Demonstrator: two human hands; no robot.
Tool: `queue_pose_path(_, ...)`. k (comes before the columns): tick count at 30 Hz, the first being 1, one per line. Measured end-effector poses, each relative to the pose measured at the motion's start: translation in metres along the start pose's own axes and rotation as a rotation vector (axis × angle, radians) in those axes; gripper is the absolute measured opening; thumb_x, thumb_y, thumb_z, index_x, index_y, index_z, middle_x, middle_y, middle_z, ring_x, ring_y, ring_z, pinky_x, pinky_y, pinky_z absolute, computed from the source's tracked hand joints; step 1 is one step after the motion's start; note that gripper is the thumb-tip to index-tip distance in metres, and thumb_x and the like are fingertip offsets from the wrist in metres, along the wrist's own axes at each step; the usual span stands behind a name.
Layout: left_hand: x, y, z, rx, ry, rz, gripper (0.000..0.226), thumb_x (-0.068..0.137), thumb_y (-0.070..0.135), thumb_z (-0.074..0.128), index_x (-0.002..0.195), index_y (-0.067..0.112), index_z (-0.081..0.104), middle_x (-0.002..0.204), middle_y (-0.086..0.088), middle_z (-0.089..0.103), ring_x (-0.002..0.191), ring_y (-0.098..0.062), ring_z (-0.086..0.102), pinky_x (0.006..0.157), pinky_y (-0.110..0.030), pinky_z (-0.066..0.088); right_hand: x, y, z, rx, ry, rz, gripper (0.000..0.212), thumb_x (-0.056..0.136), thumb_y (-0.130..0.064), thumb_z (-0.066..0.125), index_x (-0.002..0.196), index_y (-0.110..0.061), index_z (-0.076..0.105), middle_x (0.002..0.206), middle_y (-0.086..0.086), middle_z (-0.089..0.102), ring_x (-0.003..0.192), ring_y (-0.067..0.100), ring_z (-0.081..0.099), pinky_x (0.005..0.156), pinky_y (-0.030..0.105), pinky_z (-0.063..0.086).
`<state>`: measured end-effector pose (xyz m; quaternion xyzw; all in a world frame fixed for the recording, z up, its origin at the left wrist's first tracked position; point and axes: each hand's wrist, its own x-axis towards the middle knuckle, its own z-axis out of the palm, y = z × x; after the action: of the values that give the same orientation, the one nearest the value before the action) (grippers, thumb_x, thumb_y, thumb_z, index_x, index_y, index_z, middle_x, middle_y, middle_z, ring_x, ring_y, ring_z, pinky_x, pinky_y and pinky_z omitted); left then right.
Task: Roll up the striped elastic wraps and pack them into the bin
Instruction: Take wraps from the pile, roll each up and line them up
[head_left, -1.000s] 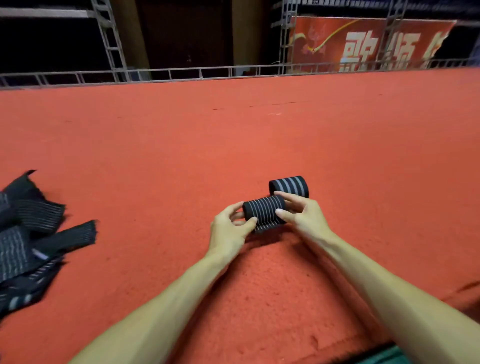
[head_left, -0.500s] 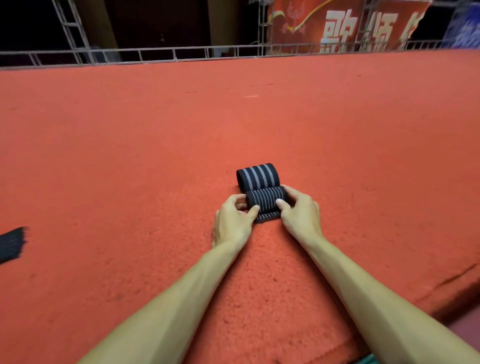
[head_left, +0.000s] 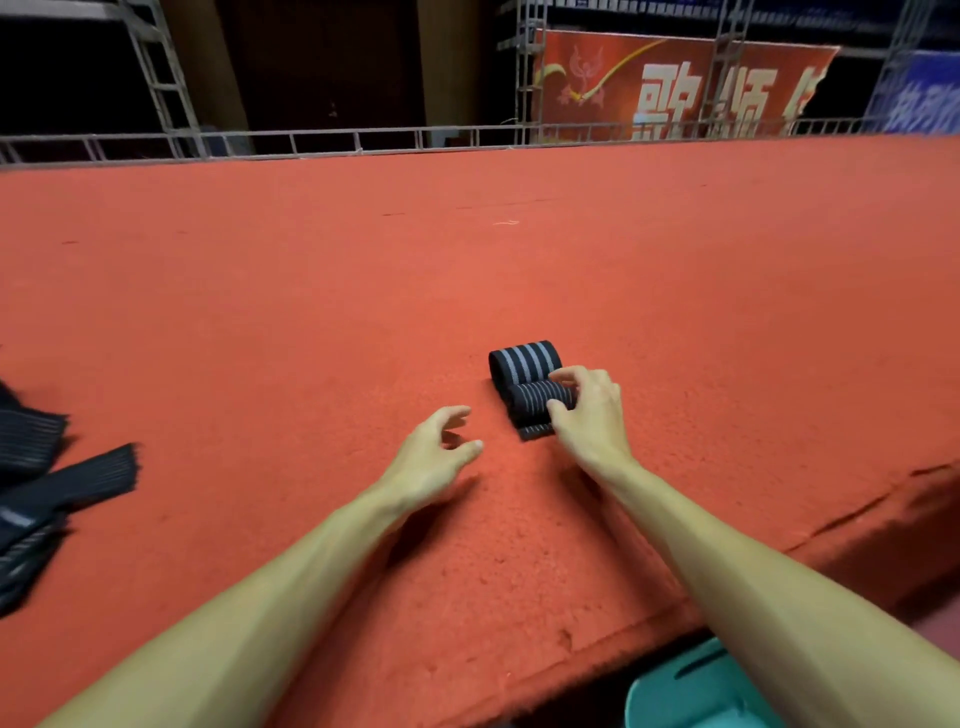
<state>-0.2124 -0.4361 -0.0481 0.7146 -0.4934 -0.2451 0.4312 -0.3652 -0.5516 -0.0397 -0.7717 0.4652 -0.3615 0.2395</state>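
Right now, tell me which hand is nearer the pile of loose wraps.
Left. The left hand is open over the carpet, right of the pile; the right hand grips the half-made roll, farther right.

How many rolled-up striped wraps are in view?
2. One rolled dark elastic wrap with grey stripes lies free; the second roll touches its near side, gripped by the right hand. The left pile of loose wraps may hide more.

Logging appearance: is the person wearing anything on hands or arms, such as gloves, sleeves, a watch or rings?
Nothing visible. The left hand and right hand are ungloved, no rings showing; both forearms are bare to the frame edge, with no sleeves, watch or bands.
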Motion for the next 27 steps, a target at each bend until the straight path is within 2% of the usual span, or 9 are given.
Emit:
queue_pose_path(2, -0.023, -0.005, -0.029, 0.064, 0.007, 0.005, 0.043, 0.089, 0.011, 0.064, 0.130, 0.015, 0.052, 0.125, -0.003, 0.057, 0.105, -0.014, 0.057, 0.093, -0.025, 0.044, -0.012, -0.026, 0.005, -0.018, -0.092, -0.085, 0.033, 0.084, -0.006, 0.058, 0.116, -0.016, 0.063, 0.119, 0.009, 0.054, 0.118, 0.026, 0.042, 0.095, 0.022, 0.029)
queue_pose_path(5, -0.062, -0.017, -0.078, 0.184, 0.030, 0.004, 0.039, 0.089, 0.009, 0.063, 0.127, 0.014, 0.055, 0.122, -0.004, 0.057, 0.103, -0.015, 0.058, 0.093, -0.023, 0.043, -0.035, -0.066, 0.026, -0.032, -0.256, -0.231, 0.028, 0.084, -0.009, 0.061, 0.110, -0.018, 0.067, 0.115, 0.008, 0.057, 0.111, 0.025, 0.050, 0.100, 0.030, 0.036)
queue_pose_path(10, -0.132, -0.053, -0.160, 0.304, 0.133, -0.044, 0.032, 0.088, 0.005, 0.062, 0.119, 0.014, 0.060, 0.113, -0.005, 0.060, 0.098, -0.017, 0.059, 0.088, -0.020, 0.041, -0.078, -0.135, 0.071, -0.042, -0.492, -0.383, 0.029, 0.084, -0.008, 0.063, 0.112, -0.015, 0.066, 0.111, 0.008, 0.062, 0.098, 0.022, 0.059, 0.093, 0.026, 0.041)
queue_pose_path(12, -0.157, -0.072, -0.190, 0.383, 0.204, -0.055, 0.030, 0.086, 0.004, 0.062, 0.114, 0.015, 0.062, 0.105, -0.003, 0.060, 0.088, -0.014, 0.057, 0.087, -0.023, 0.043, -0.092, -0.163, 0.092, -0.050, -0.578, -0.429, 0.030, 0.085, -0.010, 0.064, 0.114, -0.013, 0.065, 0.112, 0.008, 0.064, 0.098, 0.022, 0.061, 0.088, 0.022, 0.040)
queue_pose_path(15, -0.192, -0.101, -0.230, 0.479, 0.329, -0.041, 0.029, 0.083, 0.001, 0.060, 0.106, 0.017, 0.066, 0.088, 0.005, 0.055, 0.075, -0.008, 0.052, 0.076, -0.014, 0.040, -0.111, -0.200, 0.126, -0.053, -0.677, -0.485, 0.030, 0.086, -0.012, 0.064, 0.116, -0.012, 0.064, 0.112, 0.007, 0.067, 0.100, 0.019, 0.062, 0.083, 0.019, 0.039)
queue_pose_path(18, -0.218, -0.129, -0.264, 0.617, 0.441, -0.042, 0.025, 0.083, 0.006, 0.060, 0.101, 0.022, 0.067, 0.091, 0.006, 0.054, 0.089, -0.013, 0.053, 0.087, -0.030, 0.041, -0.129, -0.233, 0.160, -0.045, -0.745, -0.521, 0.029, 0.086, -0.014, 0.063, 0.116, -0.013, 0.064, 0.111, 0.007, 0.068, 0.103, 0.018, 0.063, 0.086, 0.021, 0.043)
queue_pose_path(20, -0.232, -0.148, -0.282, 0.789, 0.521, -0.108, 0.023, 0.085, 0.015, 0.056, 0.103, 0.024, 0.067, 0.099, 0.004, 0.056, 0.102, -0.019, 0.050, 0.092, -0.038, 0.032, -0.141, -0.255, 0.181, -0.040, -0.783, -0.551, 0.029, 0.087, -0.014, 0.063, 0.115, -0.014, 0.064, 0.111, 0.006, 0.069, 0.103, 0.017, 0.063, 0.087, 0.020, 0.043)
queue_pose_path(24, -0.251, -0.186, -0.291, 0.917, 0.652, -0.171, 0.035, 0.080, 0.030, 0.040, 0.100, 0.021, 0.067, 0.095, 0.002, 0.055, 0.098, -0.022, 0.051, 0.091, -0.036, 0.028, -0.160, -0.288, 0.224, -0.032, -0.775, -0.654, 0.030, 0.086, -0.016, 0.063, 0.116, -0.012, 0.064, 0.116, 0.007, 0.067, 0.109, 0.020, 0.059, 0.091, 0.022, 0.039)
queue_pose_path(27, -0.252, -0.197, -0.287, 0.941, 0.668, -0.088, 0.038, 0.081, 0.032, 0.036, 0.098, 0.019, 0.067, 0.090, 0.004, 0.056, 0.093, -0.019, 0.052, 0.087, -0.031, 0.030, -0.167, -0.304, 0.254, -0.060, -0.694, -0.782, 0.039, 0.086, -0.016, 0.062, 0.124, -0.010, 0.059, 0.134, 0.009, 0.050, 0.127, 0.026, 0.037, 0.108, 0.026, 0.024)
